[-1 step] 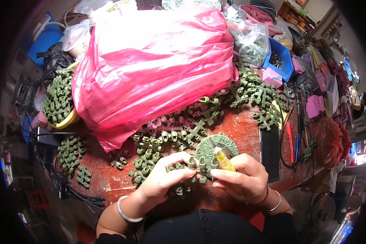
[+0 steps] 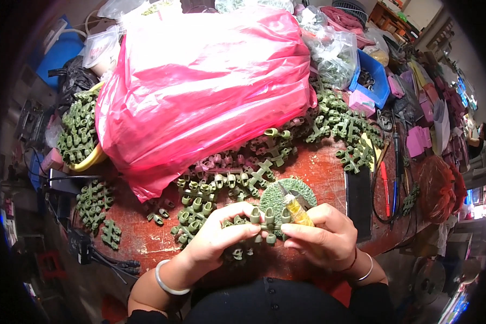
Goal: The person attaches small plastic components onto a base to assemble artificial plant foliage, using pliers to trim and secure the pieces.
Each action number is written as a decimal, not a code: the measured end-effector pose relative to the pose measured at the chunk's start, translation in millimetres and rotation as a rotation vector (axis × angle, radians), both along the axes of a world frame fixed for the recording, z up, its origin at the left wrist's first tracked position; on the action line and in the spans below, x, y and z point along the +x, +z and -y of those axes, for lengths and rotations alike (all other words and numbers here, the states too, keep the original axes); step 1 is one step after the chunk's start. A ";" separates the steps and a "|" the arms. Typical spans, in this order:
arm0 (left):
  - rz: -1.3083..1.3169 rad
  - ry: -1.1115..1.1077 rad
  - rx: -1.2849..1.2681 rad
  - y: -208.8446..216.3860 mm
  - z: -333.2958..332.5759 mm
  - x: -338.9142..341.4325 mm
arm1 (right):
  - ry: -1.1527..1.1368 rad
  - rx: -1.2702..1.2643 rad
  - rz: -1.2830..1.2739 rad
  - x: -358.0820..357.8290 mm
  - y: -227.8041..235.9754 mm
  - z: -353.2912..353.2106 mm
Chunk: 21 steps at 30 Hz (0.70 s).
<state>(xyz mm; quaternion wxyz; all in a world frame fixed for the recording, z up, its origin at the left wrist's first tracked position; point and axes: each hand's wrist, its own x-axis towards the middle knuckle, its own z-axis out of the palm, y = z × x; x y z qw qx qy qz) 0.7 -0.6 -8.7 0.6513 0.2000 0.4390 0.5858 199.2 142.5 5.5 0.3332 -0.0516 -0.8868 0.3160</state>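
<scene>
My left hand point(image 2: 221, 237) pinches a branched strip of green, wax-like ring-shaped pieces point(image 2: 269, 216) between thumb and fingers. My right hand point(image 2: 326, 235) is closed around a slim pointed tool point(image 2: 298, 211) whose handle is wrapped in yellow tape. The tool's tip points up and away, past the strip. The right thumb and fingertips meet the strip's right end. Just beyond the hands lies a round green textured pad point(image 2: 270, 198), with a dark object partly hidden behind the tool. More green pieces point(image 2: 189, 218) lie beside and under my left hand.
A large pink plastic bag point(image 2: 210, 92) covers the far middle of the red worn table point(image 2: 146, 237). Green clusters fill a yellow bowl point(image 2: 86, 162) at left. To the right are a black flat slab point(image 2: 357, 200), a red pen-like tool point(image 2: 385, 189), cables and a blue bin point(image 2: 380, 92).
The green strip and my right hand have shifted very slightly to the right. Nothing else has visibly moved.
</scene>
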 end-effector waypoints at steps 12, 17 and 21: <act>-0.191 -0.087 0.051 6.3 -1.0 0.3 | -0.006 -0.082 0.050 4.2 2.7 -1.1; 0.085 -0.230 0.077 -5.1 2.3 0.8 | 0.031 -0.334 0.038 5.5 3.6 -7.4; -0.087 -0.312 0.063 -0.6 -1.5 3.5 | 0.191 -0.385 0.003 0.5 -8.3 -9.9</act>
